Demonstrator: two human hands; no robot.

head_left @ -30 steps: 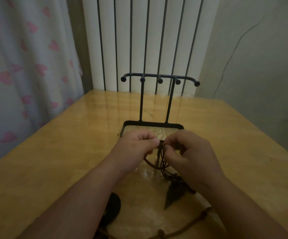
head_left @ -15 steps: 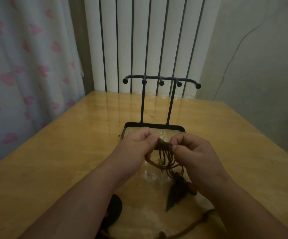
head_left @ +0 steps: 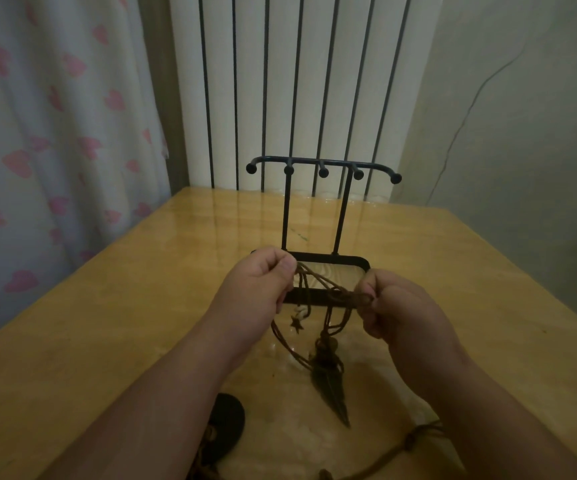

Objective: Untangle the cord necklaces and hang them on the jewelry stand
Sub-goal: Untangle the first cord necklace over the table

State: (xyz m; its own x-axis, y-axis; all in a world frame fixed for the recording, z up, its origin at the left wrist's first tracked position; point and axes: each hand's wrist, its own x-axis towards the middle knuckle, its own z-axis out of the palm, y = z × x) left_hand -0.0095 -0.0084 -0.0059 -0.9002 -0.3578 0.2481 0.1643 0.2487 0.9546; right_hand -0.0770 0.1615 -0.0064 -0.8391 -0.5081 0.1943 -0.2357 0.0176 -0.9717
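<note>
Brown cord necklaces stretch in a tangled bunch between my two hands, just above the table. My left hand pinches one end of the bunch between thumb and fingers. My right hand grips the knotted end. From the cords hang a small star charm and a dark feather pendant, its tip near the tabletop. Behind my hands stands the black jewelry stand, with several knob-tipped hooks on its top bar, nothing on them, and a tray base partly hidden by my hands.
A dark round pendant lies on the wooden table by my left forearm. A thicker knotted cord runs under my right forearm. A heart-print curtain hangs at the left; a ribbed white panel and a wall stand behind the table.
My hands have moved apart, the right one going right, and the cords are now drawn out between them. The star charm and feather pendant hang lifted more freely.
</note>
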